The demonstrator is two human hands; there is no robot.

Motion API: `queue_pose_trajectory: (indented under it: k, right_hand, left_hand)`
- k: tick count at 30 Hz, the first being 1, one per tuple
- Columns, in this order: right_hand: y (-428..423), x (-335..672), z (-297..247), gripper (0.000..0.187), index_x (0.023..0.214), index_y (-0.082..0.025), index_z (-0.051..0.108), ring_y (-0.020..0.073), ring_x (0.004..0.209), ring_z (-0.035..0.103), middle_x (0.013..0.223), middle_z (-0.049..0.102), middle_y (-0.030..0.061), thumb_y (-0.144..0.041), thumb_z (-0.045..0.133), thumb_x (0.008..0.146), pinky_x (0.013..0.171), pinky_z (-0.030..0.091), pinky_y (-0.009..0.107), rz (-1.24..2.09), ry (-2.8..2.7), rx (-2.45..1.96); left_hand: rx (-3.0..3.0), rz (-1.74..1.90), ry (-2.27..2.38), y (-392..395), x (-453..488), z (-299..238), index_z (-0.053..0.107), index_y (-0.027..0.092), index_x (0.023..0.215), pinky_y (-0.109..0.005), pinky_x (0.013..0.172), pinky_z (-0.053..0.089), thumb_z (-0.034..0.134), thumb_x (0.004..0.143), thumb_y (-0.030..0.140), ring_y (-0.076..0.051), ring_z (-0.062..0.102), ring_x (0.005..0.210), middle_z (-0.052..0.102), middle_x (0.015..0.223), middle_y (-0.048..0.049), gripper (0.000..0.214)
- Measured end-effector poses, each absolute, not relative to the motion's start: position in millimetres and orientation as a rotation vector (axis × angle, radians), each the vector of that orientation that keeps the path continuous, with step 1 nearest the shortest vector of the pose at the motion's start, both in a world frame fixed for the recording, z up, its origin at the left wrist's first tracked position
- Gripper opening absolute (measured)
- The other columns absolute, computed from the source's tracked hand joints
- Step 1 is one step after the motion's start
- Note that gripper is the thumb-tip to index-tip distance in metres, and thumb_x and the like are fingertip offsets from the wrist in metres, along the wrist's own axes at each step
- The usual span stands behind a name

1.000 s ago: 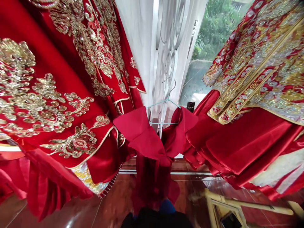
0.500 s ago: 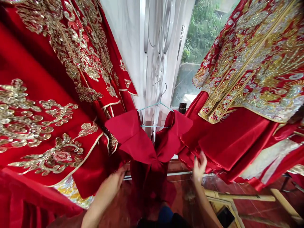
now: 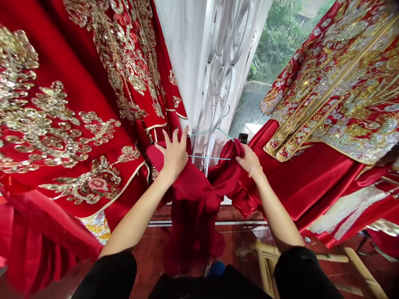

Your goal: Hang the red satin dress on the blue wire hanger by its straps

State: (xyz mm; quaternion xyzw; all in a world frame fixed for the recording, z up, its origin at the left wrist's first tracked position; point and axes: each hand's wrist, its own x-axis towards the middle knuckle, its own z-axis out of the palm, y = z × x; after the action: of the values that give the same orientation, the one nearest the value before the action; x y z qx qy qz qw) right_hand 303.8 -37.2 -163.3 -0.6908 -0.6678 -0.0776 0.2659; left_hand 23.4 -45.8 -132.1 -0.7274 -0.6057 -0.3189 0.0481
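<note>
A plain dark red dress [image 3: 195, 182] hangs in front of me on a thin light-blue hanger [image 3: 209, 157], its skirt falling toward the floor. My left hand [image 3: 175, 154] lies on the dress's left shoulder with its fingers spread apart. At the other shoulder, my right hand [image 3: 250, 162] has its fingers closed on bunched cloth next to the hanger's end; a bracelet circles that wrist. The hanger's hook stands up before a white scrolled metal frame [image 3: 229, 79].
Red gowns with gold beading [image 3: 99, 182] flank the left side. On the right hangs a beaded red jacket [image 3: 336, 91] over a red satin skirt [image 3: 299, 182]. A small black device [image 3: 243, 138] sits by the window. Below right is a wooden frame [image 3: 333, 258] on red floor tiles.
Both my hands have risen from beside the dress to its shoulders. The right one has taken hold of the shoulder cloth, which is now bunched.
</note>
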Motion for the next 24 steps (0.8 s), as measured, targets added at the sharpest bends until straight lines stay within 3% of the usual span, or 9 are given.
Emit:
queue_pose_trajectory:
  k: [3, 8, 13, 16, 20, 24]
  right_hand:
    - [-40.3, 305.5, -148.7, 0.047, 0.124, -0.018, 0.063, 0.0319, 0.111, 0.065, 0.117, 0.070, 0.0130, -0.018, 0.057, 0.078, 0.094, 0.053, 0.044, -0.161, -1.790, -2.015]
    - [-45.0, 298.5, -144.7, 0.045, 0.126, -0.019, 0.063, 0.0313, 0.106, 0.066, 0.108, 0.072, 0.0112, -0.018, 0.055, 0.081, 0.090, 0.052, 0.042, -0.167, -1.737, -2.059]
    - [-42.7, 296.6, -160.0, 0.051, 0.131, -0.010, 0.057, 0.0325, 0.129, 0.055, 0.137, 0.060, 0.0200, -0.021, 0.058, 0.082, 0.108, 0.044, 0.047, -0.208, -1.677, -1.944]
    - [-41.6, 296.0, -166.1, 0.053, 0.132, -0.008, 0.054, 0.0310, 0.136, 0.048, 0.147, 0.052, 0.0209, -0.019, 0.059, 0.080, 0.115, 0.038, 0.047, -0.218, -1.649, -1.885]
    - [-46.5, 291.5, -165.0, 0.049, 0.128, -0.015, 0.056, 0.0337, 0.127, 0.053, 0.138, 0.059, 0.0181, -0.018, 0.058, 0.079, 0.103, 0.047, 0.050, -0.249, -1.561, -1.963]
    - [-54.5, 283.5, -159.1, 0.041, 0.123, -0.015, 0.056, 0.0343, 0.117, 0.059, 0.125, 0.064, 0.0202, -0.017, 0.054, 0.082, 0.091, 0.051, 0.047, -0.307, -1.534, -2.077]
  left_hand:
    - [-2.369, -0.955, -1.812, -47.6, 8.1, -124.9, 0.027, 0.025, 0.159, -0.087, 0.103, 0.026, 0.043, 0.079, -0.001, -0.051, 0.020, 0.150, 0.037, 0.158, -0.0198, 0.085]
    - [-2.422, -0.945, -1.803, -39.3, -3.1, -126.6, 0.030, 0.023, 0.156, -0.078, 0.112, 0.028, 0.047, 0.080, 0.001, -0.048, 0.018, 0.152, 0.030, 0.160, -0.0195, 0.081]
    - [-2.383, -1.011, -1.794, -24.4, -13.4, -139.5, 0.031, 0.018, 0.155, -0.064, 0.122, 0.026, 0.061, 0.083, 0.011, -0.047, 0.021, 0.151, 0.032, 0.158, -0.0188, 0.078]
    - [-2.435, -0.962, -1.777, -22.1, -18.5, -138.3, 0.030, 0.015, 0.154, -0.055, 0.122, 0.032, 0.062, 0.083, 0.010, -0.042, 0.029, 0.150, 0.034, 0.157, -0.0192, 0.078]
    - [-2.484, -0.899, -1.810, -24.2, -23.8, -129.3, 0.034, 0.018, 0.153, -0.051, 0.113, 0.047, 0.058, 0.081, 0.006, -0.037, 0.050, 0.137, 0.038, 0.155, -0.0175, 0.077]
    - [-2.475, -0.906, -1.843, -22.6, -28.1, -126.2, 0.041, 0.021, 0.148, -0.048, 0.107, 0.051, 0.059, 0.081, 0.010, -0.035, 0.055, 0.131, 0.046, 0.149, -0.0140, 0.070]
